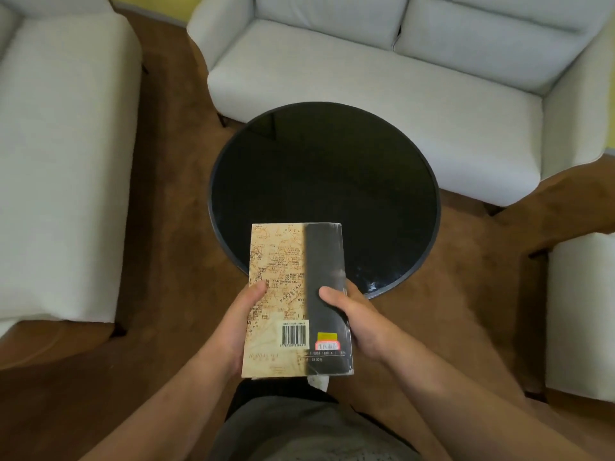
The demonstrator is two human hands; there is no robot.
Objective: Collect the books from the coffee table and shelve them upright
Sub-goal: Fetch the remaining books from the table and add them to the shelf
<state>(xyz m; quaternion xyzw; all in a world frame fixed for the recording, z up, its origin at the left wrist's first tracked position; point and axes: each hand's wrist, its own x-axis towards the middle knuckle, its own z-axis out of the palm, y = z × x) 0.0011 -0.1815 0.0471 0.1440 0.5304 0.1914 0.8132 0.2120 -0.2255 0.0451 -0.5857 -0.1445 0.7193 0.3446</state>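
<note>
**Paperbacks in Both Hands, Above the Table's Near Edge**

The books (296, 294) were held flat in front of the person's body, back cover up, with the far end over the near rim of the round black coffee table (326, 181). One half of what showed was a map print and the other half was black, and each half carried its own code line, so I judged them to be two volumes lying together. I could not tell this for certain. A white scrap (317, 382) stuck out below the near end.

The left hand (233, 327) held the map side and the right hand (359, 321) the black side. Each thumb was pressed on top of the cover, and the other fingers were curled underneath (hidden from the camera) — a clamp from both long edges.

I judged the load to be light. The covers looked soft and glossy, so they could bend and slide on each other if the grip loosened. The black cover's edge seemed worn and may tear easily. The safest hold would be around the spines and long edges, squeezing the volumes together — not by one cover alone.

No shelf was visible; only a pale sofa (366, 78) stood beyond the table.
</note>
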